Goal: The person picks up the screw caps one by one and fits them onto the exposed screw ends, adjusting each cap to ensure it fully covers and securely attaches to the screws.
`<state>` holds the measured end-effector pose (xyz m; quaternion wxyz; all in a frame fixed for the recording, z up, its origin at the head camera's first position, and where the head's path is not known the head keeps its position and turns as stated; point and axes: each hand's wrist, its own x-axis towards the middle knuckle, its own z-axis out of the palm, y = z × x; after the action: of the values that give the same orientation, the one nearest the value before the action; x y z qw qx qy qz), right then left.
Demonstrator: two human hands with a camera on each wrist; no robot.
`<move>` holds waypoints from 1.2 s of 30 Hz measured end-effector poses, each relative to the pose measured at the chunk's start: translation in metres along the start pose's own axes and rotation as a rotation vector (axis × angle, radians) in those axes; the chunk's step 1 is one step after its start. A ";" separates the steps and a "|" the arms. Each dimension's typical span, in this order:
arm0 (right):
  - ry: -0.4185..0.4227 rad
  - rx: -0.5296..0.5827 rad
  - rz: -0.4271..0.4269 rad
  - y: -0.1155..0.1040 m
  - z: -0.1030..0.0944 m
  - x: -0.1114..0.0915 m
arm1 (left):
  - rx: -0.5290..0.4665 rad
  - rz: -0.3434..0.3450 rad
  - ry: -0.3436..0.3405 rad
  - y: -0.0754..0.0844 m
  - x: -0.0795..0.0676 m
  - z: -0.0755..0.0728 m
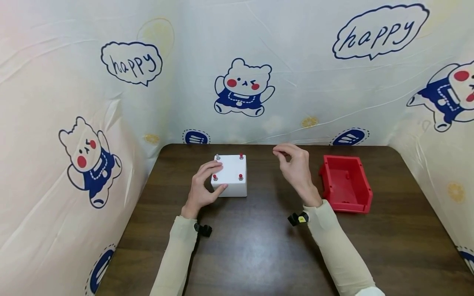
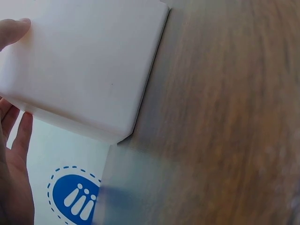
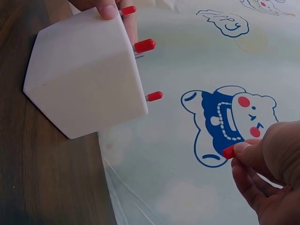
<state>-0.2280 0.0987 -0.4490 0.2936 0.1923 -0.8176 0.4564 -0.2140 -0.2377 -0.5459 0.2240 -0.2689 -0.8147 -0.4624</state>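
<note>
A white box (image 1: 234,167) stands at the far middle of the table, with small metal posts at its top corners. Three of the posts wear red caps (image 3: 144,45); the far-left post (image 1: 217,157) is bare metal. My left hand (image 1: 201,187) grips the box from its left side, fingers at the top and left, thumb on the front face. To the right of the box and apart from it, my right hand (image 1: 297,170) pinches a loose red cap (image 3: 228,152) between thumb and fingertips, best seen in the right wrist view.
A red plastic bin (image 1: 346,183) sits on the brown wooden table (image 1: 252,246), just right of my right forearm. Behind and beside the table hangs a pale printed cloth (image 1: 196,82) with bears and lettering.
</note>
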 end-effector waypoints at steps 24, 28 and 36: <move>-0.018 0.027 0.002 -0.006 0.016 0.005 | -0.028 0.043 0.024 -0.001 0.000 0.001; -0.028 0.037 0.005 -0.007 0.018 0.006 | -0.024 0.055 0.027 -0.001 0.001 0.001; -0.045 0.061 0.009 -0.011 0.022 0.008 | -0.011 0.052 0.023 -0.002 0.001 0.001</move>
<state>-0.2345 0.0737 -0.4463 0.2672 0.2077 -0.8106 0.4780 -0.2159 -0.2372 -0.5474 0.2439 -0.2856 -0.8023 -0.4640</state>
